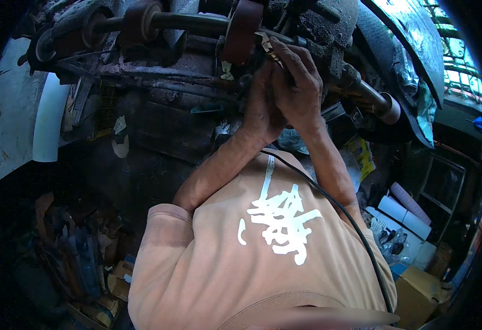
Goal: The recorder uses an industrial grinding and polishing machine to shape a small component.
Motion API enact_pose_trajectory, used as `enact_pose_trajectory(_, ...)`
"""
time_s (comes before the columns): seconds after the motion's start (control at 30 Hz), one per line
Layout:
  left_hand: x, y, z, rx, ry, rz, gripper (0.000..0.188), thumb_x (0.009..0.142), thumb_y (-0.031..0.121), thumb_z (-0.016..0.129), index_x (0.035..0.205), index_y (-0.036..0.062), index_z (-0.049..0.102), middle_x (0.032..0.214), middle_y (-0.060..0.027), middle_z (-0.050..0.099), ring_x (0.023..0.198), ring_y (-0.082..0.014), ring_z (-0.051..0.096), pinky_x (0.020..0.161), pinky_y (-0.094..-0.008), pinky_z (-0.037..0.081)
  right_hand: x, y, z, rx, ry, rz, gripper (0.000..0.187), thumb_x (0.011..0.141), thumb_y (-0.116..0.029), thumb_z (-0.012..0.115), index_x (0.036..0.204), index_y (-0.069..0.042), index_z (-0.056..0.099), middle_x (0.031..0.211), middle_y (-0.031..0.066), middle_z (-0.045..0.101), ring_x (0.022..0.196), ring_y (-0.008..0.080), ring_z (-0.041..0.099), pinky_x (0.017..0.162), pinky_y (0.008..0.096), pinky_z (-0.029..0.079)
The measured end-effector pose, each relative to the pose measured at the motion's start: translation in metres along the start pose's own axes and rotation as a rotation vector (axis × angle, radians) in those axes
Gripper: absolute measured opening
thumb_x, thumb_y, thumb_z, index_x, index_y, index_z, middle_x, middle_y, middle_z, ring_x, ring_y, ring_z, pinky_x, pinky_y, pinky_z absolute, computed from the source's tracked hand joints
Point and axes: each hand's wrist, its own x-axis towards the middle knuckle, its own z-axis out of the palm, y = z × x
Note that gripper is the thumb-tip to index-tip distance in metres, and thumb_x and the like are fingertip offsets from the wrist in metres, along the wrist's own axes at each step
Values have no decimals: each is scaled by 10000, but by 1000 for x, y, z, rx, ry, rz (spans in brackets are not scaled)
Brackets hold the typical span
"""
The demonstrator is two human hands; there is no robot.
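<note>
Hands: left hand (260, 107) and right hand (298, 82) pressed together, top centre, gripping a small metal piece (268, 47).
Progress: the piece sits against the wheel (241, 30); work looks midway.

Peach short-sleeved shirt (252, 258), white chest marking, black cable (356, 225) across it.

From my remote seat, the place looked like a crowded, dim workshop. At ten o'clock a pale wall (1, 126) curved with the lens, a white curved panel (48, 118) standing against it. At two o'clock daylight came through a barred window (461, 71) with green beyond. At four o'clock white rolls (403, 212) and cardboard boxes (417, 289) lay stacked beside a dark shelf frame (444, 187). At seven o'clock the floor was buried under dusty clutter (81, 258), deep in shadow.
</note>
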Motion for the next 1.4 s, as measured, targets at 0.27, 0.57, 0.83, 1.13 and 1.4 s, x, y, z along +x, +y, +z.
enact_pose_trajectory(0.27, 3, -4, -7, -4, -5, 14, 646, 961, 628, 416, 1439, 194, 407, 1358, -87, 499, 1279, -230, 492, 1052, -455, 426, 1, 2, 1, -6, 2, -56, 407, 830, 11, 636, 1228, -67, 658, 1119, 156, 643, 990, 310, 663, 823, 372, 553)
enact_pose_trajectory(0.57, 2, -2, -5, 42, -43, 22, 640, 964, 620, 415, 1452, 209, 379, 1384, -77, 473, 1289, -229, 483, 1061, -457, 417, 2, -2, -1, 2, 17, -24, 386, 830, 36, 629, 1205, -47, 673, 1109, 152, 653, 1000, 288, 664, 834, 347, 541)
enact_pose_trajectory(0.83, 3, -4, -6, -5, -7, -4, 630, 957, 624, 439, 1429, 207, 425, 1373, -74, 491, 1289, -228, 482, 1066, -454, 403, 0, 6, 0, -24, 14, -93, 445, 832, -10, 647, 1267, -102, 639, 1131, 158, 630, 990, 327, 662, 809, 391, 563)
enact_pose_trajectory(1.13, 3, -1, -1, 18, -12, 21, 632, 961, 620, 438, 1421, 185, 430, 1357, -78, 505, 1269, -224, 501, 1049, -447, 425, 2, -1, 0, 12, 11, 0, 386, 833, 35, 638, 1207, -52, 675, 1108, 148, 656, 1001, 280, 666, 840, 343, 541)
enact_pose_trajectory(1.4, 4, 0, -3, -30, -18, 10, 620, 962, 612, 447, 1407, 181, 448, 1319, -75, 528, 1250, -214, 518, 1035, -446, 438, 2, 0, 2, -1, 3, -23, 399, 843, 40, 635, 1228, -62, 664, 1114, 145, 656, 1004, 278, 667, 843, 343, 544)
